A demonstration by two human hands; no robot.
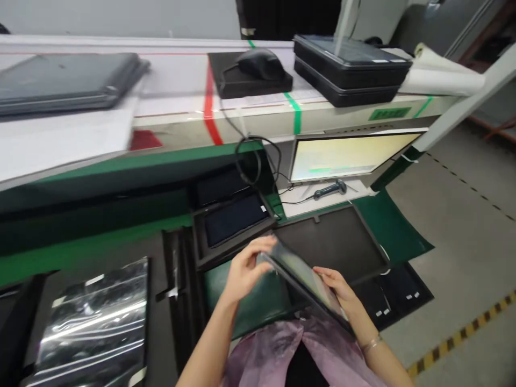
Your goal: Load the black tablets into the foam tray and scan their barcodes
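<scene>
Both my hands hold a thin dark panel (306,279) with a glossy face, tilted on edge above the green bench mat (258,301). My left hand (245,269) grips its upper left corner with curled fingers. My right hand (341,293) supports its lower right edge from beneath, fingers wrapped on it. Just behind the panel lies a black foam tray (334,242), and to its left a tray holding a dark tablet-like screen (234,217).
A shiny silver bag (97,317) lies in a tray at lower left. A lit monitor (346,156) and a barcode scanner (330,189) stand behind the bench. The upper shelf carries a mouse (260,63), stacked black trays (350,70) and a closed laptop (68,80). Concrete floor to the right.
</scene>
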